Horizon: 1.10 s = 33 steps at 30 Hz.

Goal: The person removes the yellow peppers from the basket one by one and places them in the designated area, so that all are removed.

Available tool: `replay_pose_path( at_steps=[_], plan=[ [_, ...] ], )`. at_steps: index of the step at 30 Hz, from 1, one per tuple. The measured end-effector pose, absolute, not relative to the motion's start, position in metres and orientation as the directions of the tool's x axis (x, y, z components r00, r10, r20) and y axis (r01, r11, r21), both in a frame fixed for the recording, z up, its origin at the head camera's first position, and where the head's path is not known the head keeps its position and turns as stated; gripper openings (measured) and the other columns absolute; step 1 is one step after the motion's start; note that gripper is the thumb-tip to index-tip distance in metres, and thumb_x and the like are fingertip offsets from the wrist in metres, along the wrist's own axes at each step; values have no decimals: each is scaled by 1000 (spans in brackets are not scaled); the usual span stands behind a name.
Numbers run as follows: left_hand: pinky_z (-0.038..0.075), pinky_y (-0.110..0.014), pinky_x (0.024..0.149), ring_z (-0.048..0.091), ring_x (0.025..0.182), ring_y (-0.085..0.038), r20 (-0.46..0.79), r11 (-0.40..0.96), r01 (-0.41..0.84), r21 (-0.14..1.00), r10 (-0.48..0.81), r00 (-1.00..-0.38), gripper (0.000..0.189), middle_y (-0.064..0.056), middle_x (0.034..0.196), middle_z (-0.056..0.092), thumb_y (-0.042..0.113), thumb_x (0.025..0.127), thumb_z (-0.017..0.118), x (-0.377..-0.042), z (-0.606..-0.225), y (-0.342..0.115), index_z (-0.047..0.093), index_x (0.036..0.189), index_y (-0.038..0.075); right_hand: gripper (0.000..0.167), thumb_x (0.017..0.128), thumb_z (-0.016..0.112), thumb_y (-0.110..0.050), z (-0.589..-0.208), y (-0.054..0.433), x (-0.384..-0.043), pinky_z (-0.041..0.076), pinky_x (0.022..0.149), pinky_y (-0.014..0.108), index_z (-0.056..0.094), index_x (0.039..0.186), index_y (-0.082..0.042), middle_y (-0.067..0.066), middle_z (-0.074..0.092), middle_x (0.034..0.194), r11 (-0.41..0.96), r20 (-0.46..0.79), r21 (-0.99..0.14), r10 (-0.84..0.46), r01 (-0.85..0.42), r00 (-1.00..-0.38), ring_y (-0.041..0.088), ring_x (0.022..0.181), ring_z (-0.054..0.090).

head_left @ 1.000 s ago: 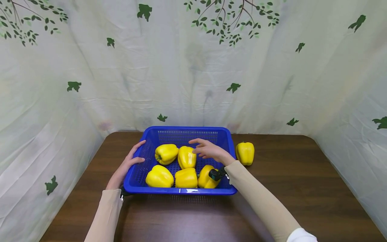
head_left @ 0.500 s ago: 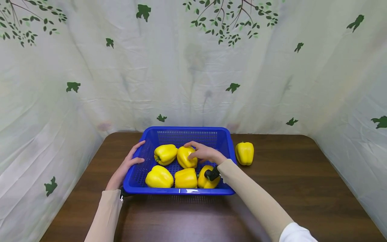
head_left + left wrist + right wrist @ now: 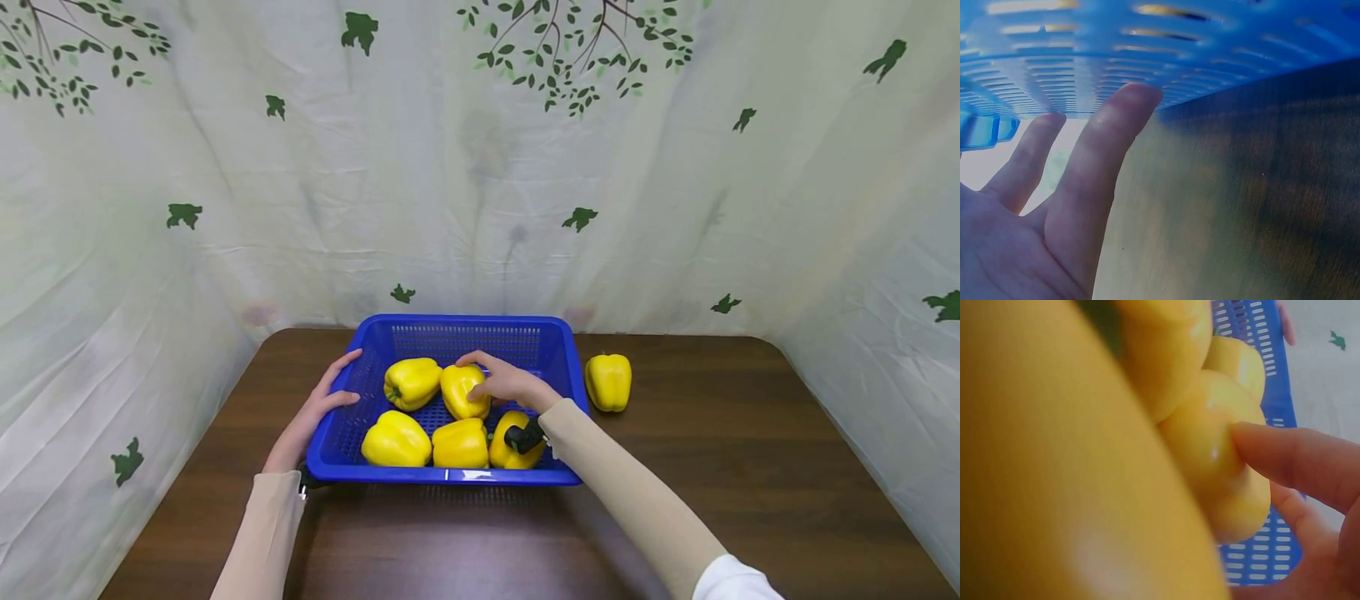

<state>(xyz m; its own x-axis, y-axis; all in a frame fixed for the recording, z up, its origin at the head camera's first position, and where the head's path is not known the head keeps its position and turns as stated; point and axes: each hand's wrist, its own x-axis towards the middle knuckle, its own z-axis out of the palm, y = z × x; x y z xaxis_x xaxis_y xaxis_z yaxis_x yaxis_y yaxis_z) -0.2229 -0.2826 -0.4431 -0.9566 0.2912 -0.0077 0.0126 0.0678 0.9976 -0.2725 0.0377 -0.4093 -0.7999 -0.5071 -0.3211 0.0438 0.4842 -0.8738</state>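
A blue plastic basket (image 3: 450,475) holds several yellow bell peppers. In its back middle, my right hand (image 3: 513,383) grips one yellow bell pepper (image 3: 459,390), the thumb on its near side and a finger over its far side. The right wrist view shows my right thumb (image 3: 1297,453) pressed to that bell pepper (image 3: 1210,450); another pepper fills the left foreground. My left hand (image 3: 318,408) rests on the basket's left side, fingers fairly straight. In the left wrist view, the fingers of my left hand (image 3: 1085,187) touch the slotted outer wall (image 3: 1197,69).
One yellow bell pepper (image 3: 608,382) stands outside the basket, close to its right side on the brown wooden table (image 3: 735,450). A pale curtain (image 3: 465,208) with leaf prints hangs behind and at both sides.
My right hand has come down and left from above the basket and taken hold of the back middle bell pepper. That pepper has tilted slightly. The left hand stays in place.
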Motion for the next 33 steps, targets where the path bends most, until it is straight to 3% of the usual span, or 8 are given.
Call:
replay_pose_path(
  at_steps=[8, 17, 25, 33],
  plan=[
    [44, -25, 90, 26, 132, -42, 27, 51, 43, 998, 288, -957, 65, -21, 155, 10, 4, 96, 43, -225, -444, -281, 18, 154, 23, 48, 89, 62, -7, -404, 38, -272, 49, 84, 48, 51, 134, -20, 14, 38, 141, 427, -293, -902, -492, 66, -820, 28, 97, 56],
    [44, -24, 89, 37, 125, -27, 32, 57, 51, 997, 282, -959, 65, -22, 154, 12, 4, 95, 44, -226, -445, -282, 19, 153, 21, 51, 90, 63, -10, -395, 46, -273, 48, 85, 51, 48, 138, -19, 14, 42, 138, 315, -208, -948, -495, 49, -843, 30, 108, 55],
    [46, -28, 87, 33, 127, -39, 16, 68, 37, 997, 288, -958, 64, -23, 154, 12, 6, 97, 43, -224, -445, -282, 18, 153, 25, 54, 91, 64, -13, -387, 66, -276, 48, 87, 48, 45, 141, -22, 15, 43, 135, 297, -200, -953, -474, 58, -858, 32, 114, 50],
    [42, -22, 90, 40, 121, -17, 50, 70, 72, 995, 281, -958, 65, -22, 154, 12, 3, 95, 43, -228, -447, -281, 19, 153, 20, 56, 91, 64, -14, -384, 88, -273, 47, 89, 47, 43, 142, -21, 17, 43, 136, 293, -188, -955, -462, 52, -867, 33, 118, 48]
  ],
)
